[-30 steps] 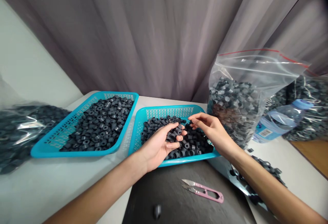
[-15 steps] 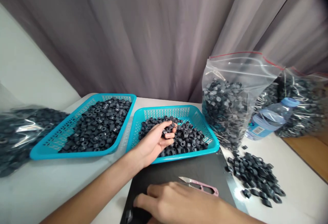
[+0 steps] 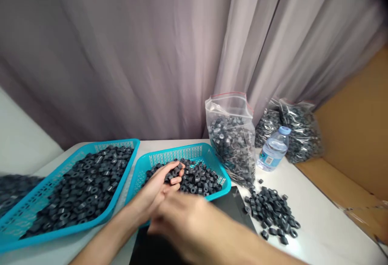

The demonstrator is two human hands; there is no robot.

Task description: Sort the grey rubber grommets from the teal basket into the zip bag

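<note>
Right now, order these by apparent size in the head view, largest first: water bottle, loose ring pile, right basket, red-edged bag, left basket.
1. Left basket, slightly cropped
2. Right basket, partly hidden
3. Red-edged bag
4. Loose ring pile
5. Water bottle

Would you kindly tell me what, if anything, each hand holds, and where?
The left hand cups several small dark pieces in its palm; whether the right hand, blurred, holds anything cannot be told.
</note>
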